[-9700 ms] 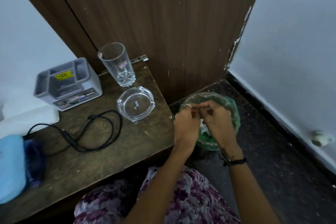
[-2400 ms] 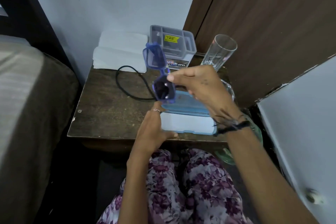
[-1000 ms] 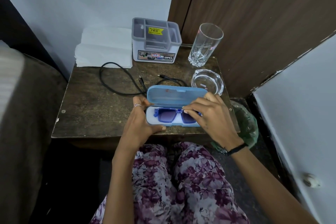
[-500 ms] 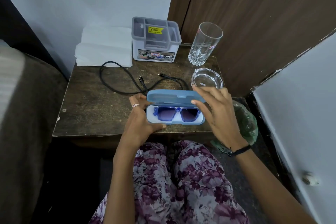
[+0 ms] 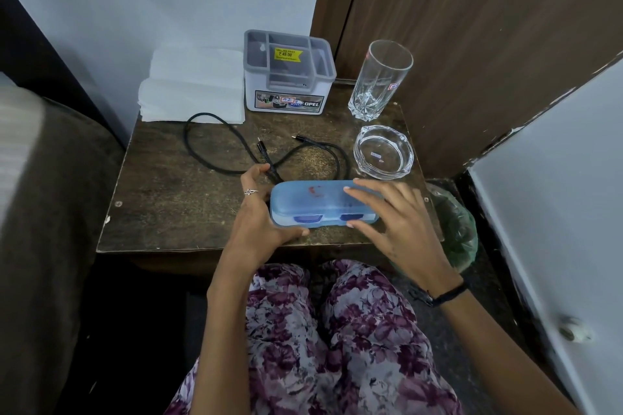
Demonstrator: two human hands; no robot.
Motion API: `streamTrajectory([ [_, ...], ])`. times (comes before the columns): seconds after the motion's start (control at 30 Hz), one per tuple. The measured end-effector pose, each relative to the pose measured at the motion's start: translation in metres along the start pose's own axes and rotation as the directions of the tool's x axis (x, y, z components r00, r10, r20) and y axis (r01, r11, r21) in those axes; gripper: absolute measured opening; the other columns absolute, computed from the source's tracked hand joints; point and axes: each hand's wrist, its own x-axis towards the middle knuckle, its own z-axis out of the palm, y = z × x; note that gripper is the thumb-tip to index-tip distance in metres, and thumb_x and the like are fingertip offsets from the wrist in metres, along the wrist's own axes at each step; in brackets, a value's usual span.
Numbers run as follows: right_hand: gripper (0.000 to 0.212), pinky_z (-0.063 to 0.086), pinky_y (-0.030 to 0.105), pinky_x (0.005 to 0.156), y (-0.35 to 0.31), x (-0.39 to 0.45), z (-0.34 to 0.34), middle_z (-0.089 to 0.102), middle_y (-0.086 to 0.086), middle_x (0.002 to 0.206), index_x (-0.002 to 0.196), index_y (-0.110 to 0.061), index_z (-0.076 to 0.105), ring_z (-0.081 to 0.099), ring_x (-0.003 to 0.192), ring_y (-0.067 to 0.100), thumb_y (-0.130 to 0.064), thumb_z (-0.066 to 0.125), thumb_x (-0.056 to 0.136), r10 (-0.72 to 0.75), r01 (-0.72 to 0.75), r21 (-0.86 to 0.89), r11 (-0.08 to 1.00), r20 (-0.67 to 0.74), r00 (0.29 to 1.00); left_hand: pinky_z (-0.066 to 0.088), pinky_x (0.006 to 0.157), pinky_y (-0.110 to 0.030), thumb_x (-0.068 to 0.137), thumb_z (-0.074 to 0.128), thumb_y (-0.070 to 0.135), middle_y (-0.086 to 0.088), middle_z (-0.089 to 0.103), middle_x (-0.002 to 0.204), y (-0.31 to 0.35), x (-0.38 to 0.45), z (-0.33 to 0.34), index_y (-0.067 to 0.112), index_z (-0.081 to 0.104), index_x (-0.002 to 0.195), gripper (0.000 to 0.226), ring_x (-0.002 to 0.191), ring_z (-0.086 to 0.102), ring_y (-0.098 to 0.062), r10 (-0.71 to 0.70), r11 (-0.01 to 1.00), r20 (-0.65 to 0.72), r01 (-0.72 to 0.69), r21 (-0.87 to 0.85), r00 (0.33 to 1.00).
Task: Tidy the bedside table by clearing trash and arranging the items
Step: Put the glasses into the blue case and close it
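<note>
A light blue glasses case (image 5: 317, 202) lies near the front edge of the brown bedside table (image 5: 175, 199), its lid almost down; blue sunglasses (image 5: 306, 219) show through the narrow gap. My left hand (image 5: 259, 216) grips the case's left end, thumb under its front. My right hand (image 5: 394, 216) presses on the lid's right part with straight fingers. A black cable (image 5: 236, 152) lies looped behind the case. At the back stand a grey organiser box (image 5: 290, 77) and a tall empty glass (image 5: 379, 81). A glass ashtray (image 5: 383, 152) sits at the right.
White folded tissues (image 5: 192, 87) lie at the back left against the wall. A green-lined bin (image 5: 455, 229) stands on the floor right of the table. A brown bed edge (image 5: 50, 212) is at the left, a wooden panel (image 5: 472, 27) behind.
The sunglasses went from my right hand into the open case. My right hand then moved onto the lid and pushed it down; it is now nearly closed. My left hand stays on the case.
</note>
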Motion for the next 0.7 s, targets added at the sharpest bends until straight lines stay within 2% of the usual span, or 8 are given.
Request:
streamTrajectory([
  [0.07, 0.041, 0.039, 0.033, 0.092, 0.001, 0.002, 0.001, 0.062, 0.002, 0.125, 0.124, -0.015, 0.060, 0.052, 0.109, 0.017, -0.031, 0.063, 0.085, -0.037, 0.037, -0.014, 0.999, 0.021, 0.999, 0.039, 0.061, 0.004, 0.054, 0.085, -0.001, 0.021, 0.053, 0.093, -0.001, 0.001, 0.000, 0.019, 0.017, 0.134, 0.106, 0.077, 0.054, 0.023, 0.006, 1.000, -0.002, -0.006, 0.004, 1.000],
  [0.13, 0.039, 0.048, 0.038, 0.090, 0.003, 0.005, 0.000, 0.064, 0.003, 0.122, 0.122, -0.013, 0.062, 0.060, 0.106, 0.021, -0.025, 0.065, 0.085, -0.061, 0.061, -0.007, 0.998, 0.018, 0.998, 0.040, 0.062, 0.003, 0.053, 0.085, -0.001, 0.021, 0.053, 0.093, 0.000, 0.001, 0.000, 0.019, 0.017, 0.135, 0.108, 0.077, 0.054, 0.023, 0.009, 1.000, -0.004, -0.009, 0.010, 1.000],
  [0.2, 0.038, 0.051, 0.038, 0.089, 0.005, 0.008, -0.003, 0.064, 0.003, 0.120, 0.122, -0.013, 0.062, 0.062, 0.104, 0.022, -0.025, 0.063, 0.086, -0.082, 0.082, -0.003, 0.997, 0.022, 0.996, 0.040, 0.062, 0.003, 0.053, 0.085, -0.001, 0.021, 0.052, 0.094, 0.001, 0.001, 0.000, 0.019, 0.017, 0.135, 0.109, 0.078, 0.054, 0.023, 0.009, 1.000, -0.006, -0.009, 0.010, 1.000],
  [0.33, 0.037, 0.046, 0.032, 0.097, 0.006, 0.015, -0.008, 0.064, 0.002, 0.122, 0.124, -0.012, 0.059, 0.060, 0.107, 0.020, -0.028, 0.053, 0.091, -0.099, 0.099, 0.002, 0.995, 0.053, 0.994, 0.040, 0.064, 0.003, 0.054, 0.085, -0.002, 0.020, 0.052, 0.095, 0.002, 0.002, 0.000, 0.018, 0.017, 0.136, 0.108, 0.076, 0.053, 0.024, 0.012, 1.000, 0.000, -0.012, 0.004, 1.000],
  [0.47, 0.035, 0.040, 0.027, 0.100, 0.005, 0.019, -0.008, 0.063, 0.001, 0.123, 0.126, -0.014, 0.058, 0.056, 0.110, 0.017, -0.022, 0.055, 0.092, -0.070, 0.069, 0.030, 0.997, 0.056, 0.996, 0.041, 0.062, 0.002, 0.054, 0.084, -0.002, 0.019, 0.053, 0.095, 0.002, 0.002, 0.000, 0.018, 0.018, 0.135, 0.107, 0.076, 0.055, 0.022, 0.019, 1.000, -0.007, -0.019, -0.006, 1.000],
  [0.57, 0.036, 0.046, 0.030, 0.096, 0.004, 0.014, -0.007, 0.063, 0.001, 0.121, 0.124, -0.013, 0.060, 0.058, 0.107, 0.019, -0.020, 0.062, 0.088, -0.062, 0.060, 0.046, 0.997, 0.056, 0.996, 0.041, 0.065, 0.001, 0.053, 0.086, 0.001, 0.014, 0.053, 0.100, 0.002, 0.002, 0.000, 0.024, 0.020, 0.133, 0.106, 0.082, 0.056, 0.011, -0.001, 1.000, -0.018, 0.001, -0.019, 1.000],
  [0.7, 0.036, 0.053, 0.036, 0.088, 0.003, 0.003, -0.003, 0.062, 0.002, 0.122, 0.122, -0.013, 0.062, 0.059, 0.104, 0.022, -0.021, 0.065, 0.087, -0.063, 0.061, 0.036, 0.997, 0.058, 0.996, 0.039, 0.070, 0.001, 0.051, 0.088, 0.005, -0.001, 0.046, 0.118, 0.005, 0.003, 0.000, 0.021, 0.024, 0.134, 0.106, 0.099, 0.049, -0.009, -0.034, 0.999, -0.008, 0.034, 0.014, 0.999],
])
